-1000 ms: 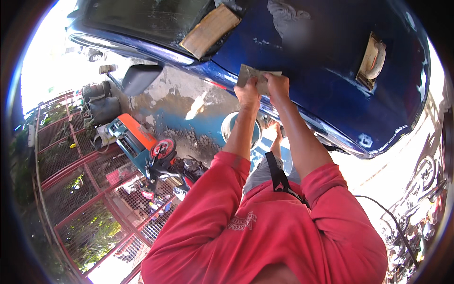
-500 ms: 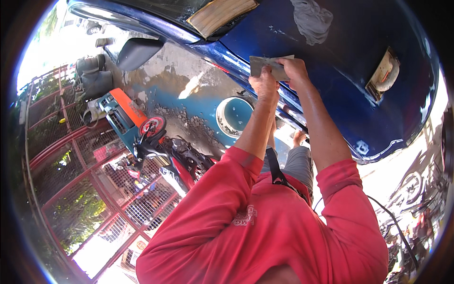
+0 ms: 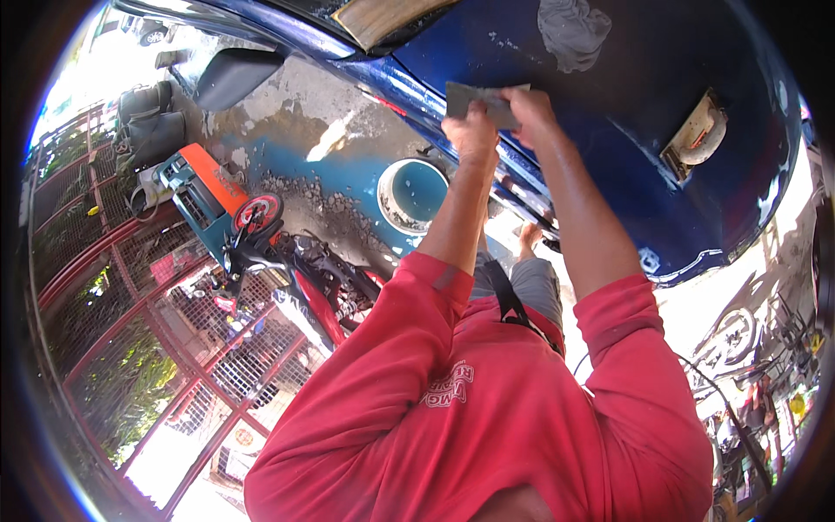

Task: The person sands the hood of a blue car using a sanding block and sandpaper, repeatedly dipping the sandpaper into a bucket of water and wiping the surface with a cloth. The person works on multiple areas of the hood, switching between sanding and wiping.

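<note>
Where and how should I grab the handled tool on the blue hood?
Probably grip the pale curved handle at its middle, coming from above with the right hand. It bows away from the tool's flat base, which lies against the blue hood, so it should be easier to wrap than the base's edges. That hand holds the flat grey sheet, so free it first.
</note>
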